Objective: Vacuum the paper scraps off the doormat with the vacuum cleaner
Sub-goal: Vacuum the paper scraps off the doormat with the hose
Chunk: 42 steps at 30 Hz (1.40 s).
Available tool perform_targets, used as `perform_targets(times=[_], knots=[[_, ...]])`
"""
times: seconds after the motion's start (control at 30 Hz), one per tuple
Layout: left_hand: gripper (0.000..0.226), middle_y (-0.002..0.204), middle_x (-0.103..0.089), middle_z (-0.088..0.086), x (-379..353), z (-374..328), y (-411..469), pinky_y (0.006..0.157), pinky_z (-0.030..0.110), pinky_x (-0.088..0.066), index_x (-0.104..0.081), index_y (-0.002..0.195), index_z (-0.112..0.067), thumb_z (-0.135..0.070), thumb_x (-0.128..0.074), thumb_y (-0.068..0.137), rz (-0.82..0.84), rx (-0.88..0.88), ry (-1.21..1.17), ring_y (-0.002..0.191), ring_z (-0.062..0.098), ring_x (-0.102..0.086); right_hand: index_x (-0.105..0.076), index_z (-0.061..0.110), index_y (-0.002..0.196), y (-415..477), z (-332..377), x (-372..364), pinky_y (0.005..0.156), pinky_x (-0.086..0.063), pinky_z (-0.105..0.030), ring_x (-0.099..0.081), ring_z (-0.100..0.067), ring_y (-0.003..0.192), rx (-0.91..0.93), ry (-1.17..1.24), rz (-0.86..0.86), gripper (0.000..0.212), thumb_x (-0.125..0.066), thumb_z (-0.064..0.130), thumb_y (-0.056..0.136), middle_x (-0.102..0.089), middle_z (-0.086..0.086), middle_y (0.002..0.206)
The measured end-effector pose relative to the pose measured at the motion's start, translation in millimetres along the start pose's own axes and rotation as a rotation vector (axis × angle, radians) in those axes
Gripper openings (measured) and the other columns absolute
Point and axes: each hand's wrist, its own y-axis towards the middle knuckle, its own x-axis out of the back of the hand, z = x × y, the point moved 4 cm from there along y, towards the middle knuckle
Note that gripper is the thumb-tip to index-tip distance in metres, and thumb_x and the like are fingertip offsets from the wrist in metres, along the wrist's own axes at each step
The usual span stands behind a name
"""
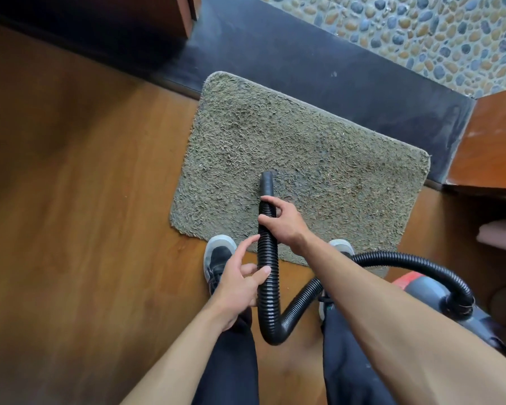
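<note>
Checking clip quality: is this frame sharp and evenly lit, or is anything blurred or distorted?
Head view: doormat and hose are sharp; the wooden floor at left looks soft; the top-left corner falls dark; light is diffuse, without glare; the wide-angle lens enlarges the forearms at the bottom.

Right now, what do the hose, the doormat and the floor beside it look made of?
The hose: black ribbed plastic, slightly glossy, flexible judging by its bend. The doormat: grey-green shaggy pile, probably synthetic fibre, matte. The floor: brown wood-grain planks, soft sheen, wood or laminate.

Right hand (284, 223) grips hose (268, 258), nozzle (267, 182) seemingly touching doormat (304, 135).
</note>
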Motion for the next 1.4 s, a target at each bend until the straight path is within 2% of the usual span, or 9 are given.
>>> perform_targets(times=[0.1, 0.23, 0.43, 0.6, 0.73, 0.9, 0.97, 1.23, 1.4], knots=[[0.058, 0.090, -0.071, 0.010, 17.8, 2.5, -6.6, 0.079, 0.057, -0.052, -0.047, 0.134, -0.047, -0.005, -0.059, 0.098, -0.031, -0.008, -0.010, 0.080, 0.023, -0.061, -0.059, 0.047, 0.120, 0.0, 8.8, -18.7, 0.090, -0.056, -0.046, -0.070, -0.024, 0.094, 0.028, -0.029, 0.031, 0.066, -0.063, 0.047, 0.054, -0.071, -0.005, 0.107], [0.057, 0.093, -0.072, 0.013, 27.1, 4.9, -9.0, 0.082, 0.067, -0.051, -0.048, 0.132, -0.048, -0.004, -0.058, 0.097, -0.037, 0.003, -0.018, 0.083, 0.027, -0.063, -0.058, 0.041, 0.126, -3.3, 14.2, -28.7, 0.087, -0.058, -0.048, -0.069, -0.024, 0.095, 0.015, -0.043, 0.069, 0.064, -0.067, 0.036, 0.063, -0.069, -0.008, 0.112], [0.056, 0.094, -0.068, 0.012, 9.8, 17.6, -4.3, 0.075, 0.050, -0.051, -0.047, 0.130, -0.050, -0.004, -0.056, 0.099, 0.027, 0.039, 0.010, 0.080, 0.024, -0.061, -0.057, 0.038, 0.128, -10.7, -11.6, -11.0, 0.084, -0.058, -0.045, -0.068, -0.023, 0.092, -0.039, -0.022, 0.020, 0.062, -0.067, 0.031, 0.068, -0.068, -0.006, 0.108], [0.057, 0.088, -0.068, 0.007, -15.8, 36.5, -5.7, 0.073, 0.048, -0.052, -0.045, 0.132, -0.050, -0.006, -0.056, 0.099, 0.096, 0.091, 0.100, 0.079, 0.020, -0.062, -0.055, 0.036, 0.129, -29.6, -53.5, 13.3, 0.066, -0.061, -0.044, -0.066, -0.024, 0.084, -0.144, 0.121, -0.002, 0.053, -0.066, 0.015, 0.081, -0.066, -0.005, 0.105], [0.056, 0.088, -0.065, 0.009, -35.7, 50.1, -10.8, 0.062, 0.036, -0.055, -0.043, 0.136, -0.046, -0.006, -0.056, 0.099, 0.130, 0.118, 0.172, 0.077, 0.015, -0.063, -0.052, 0.034, 0.129, -44.8, -86.3, 27.9, 0.071, -0.060, -0.050, -0.068, -0.030, 0.090, -0.199, 0.219, -0.013, 0.051, -0.063, 0.009, 0.087, -0.065, -0.007, 0.106], [0.056, 0.086, -0.065, 0.006, -58.5, 70.8, -15.5, 0.065, 0.039, -0.056, -0.045, 0.136, -0.047, -0.007, -0.057, 0.098, 0.127, 0.137, 0.209, 0.076, 0.013, -0.063, -0.052, 0.034, 0.132, -57.3, -120.2, 40.8, 0.066, -0.060, -0.041, -0.068, -0.026, 0.088, -0.216, 0.292, -0.038, 0.053, -0.065, 0.010, 0.087, -0.066, -0.007, 0.108], [0.056, 0.081, -0.066, 0.001, -64.7, 74.2, -14.8, 0.058, 0.033, -0.056, -0.045, 0.136, -0.046, -0.007, -0.057, 0.098, 0.116, 0.127, 0.215, 0.071, 0.010, -0.064, -0.051, 0.033, 0.134, -57.6, -125.4, 44.2, 0.066, -0.060, -0.041, -0.067, -0.025, 0.087, -0.200, 0.304, -0.041, 0.054, -0.064, 0.011, 0.087, -0.066, -0.008, 0.108], [0.057, 0.084, -0.063, 0.002, -84.0, 71.8, -3.0, 0.051, 0.026, -0.052, -0.044, 0.137, -0.047, -0.007, -0.057, 0.099, 0.057, 0.070, 0.266, 0.065, 0.006, -0.064, -0.052, 0.048, 0.126, -44.3, -122.6, 58.6, 0.075, -0.060, -0.054, -0.068, -0.027, 0.094, -0.125, 0.285, -0.048, 0.062, -0.064, 0.027, 0.069, -0.067, -0.003, 0.105], [0.058, 0.083, -0.058, 0.005, -94.5, 76.8, -3.9, 0.050, 0.024, -0.051, -0.042, 0.139, -0.045, -0.006, -0.056, 0.098, 0.081, 0.080, 0.337, 0.061, 0.004, -0.063, -0.050, 0.037, 0.133, -53.2, -135.5, 66.0, 0.076, -0.059, -0.055, -0.067, -0.030, 0.097, -0.137, 0.345, -0.044, 0.057, -0.062, 0.012, 0.084, -0.064, -0.006, 0.110]])
